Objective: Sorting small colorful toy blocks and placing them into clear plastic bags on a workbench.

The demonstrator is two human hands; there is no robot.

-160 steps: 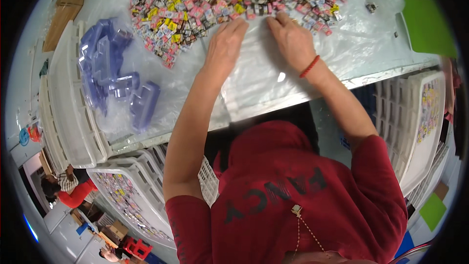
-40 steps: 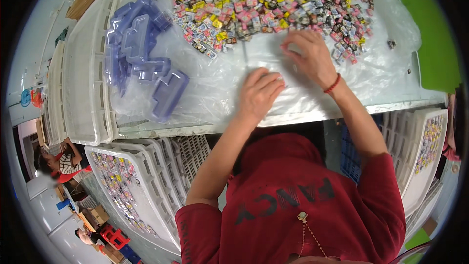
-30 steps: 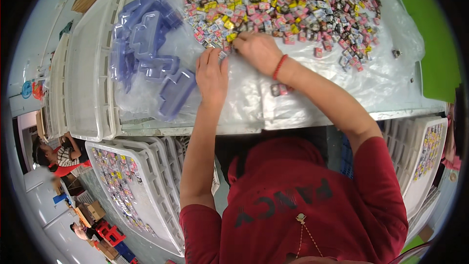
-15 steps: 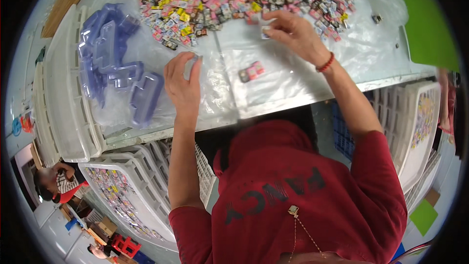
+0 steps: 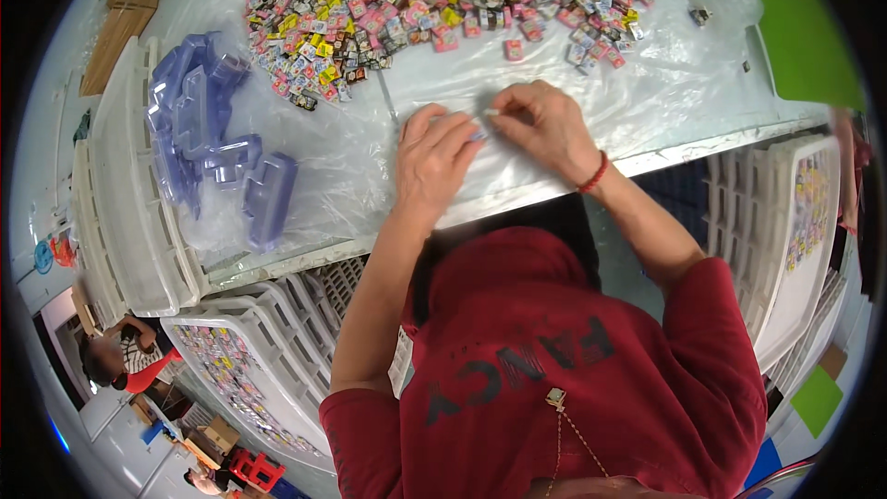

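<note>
My left hand [image 5: 432, 159] is over the plastic sheet in the middle of the table, fingers curled and closed. A small bluish spot shows at its fingertips, too small to name. Close by on the right, my right hand [image 5: 551, 127], with a red bead bracelet [image 5: 596, 173] on its wrist, is closed in a pinch. Something tiny and pale shows at its fingertips; I cannot make out what it is. Beyond both hands spreads a heap of small printed square pieces [image 5: 397, 5] in pink, yellow, black and white. One pink piece [image 5: 514, 50] lies apart at its near edge.
Translucent blue plastic trays [image 5: 270, 199] are piled on the left of the table. White crates [image 5: 134, 185] stand beyond them, and more crates [image 5: 268, 342] are below the table edge. A green surface [image 5: 804, 46] lies at right. A seated person [image 5: 120, 351] is far left.
My left hand has moved right to the middle, and my right hand has come back from the heap, so they nearly meet. The pink pieces lying between them before are out of sight.
</note>
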